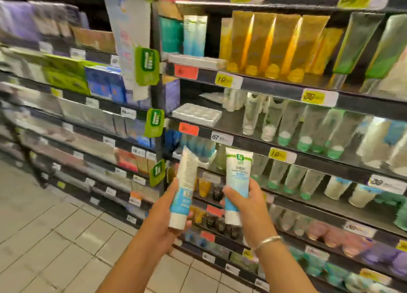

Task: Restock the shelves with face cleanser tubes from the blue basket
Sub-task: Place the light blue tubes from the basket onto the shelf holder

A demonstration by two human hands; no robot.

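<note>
My left hand grips a white and blue face cleanser tube, cap down, its printed back turned to me. My right hand holds a second face cleanser tube of the same kind, upright with its front label showing. Both tubes are raised side by side in front of the shelves, level with a row of similar blue tubes at the left end of a shelf. The blue basket is out of view.
Gold tubes and green tubes fill the upper shelf. Clear tubes with green caps stand below, beside an empty white plastic tray. Green tags stick out from the upright post. A tiled floor lies at the left.
</note>
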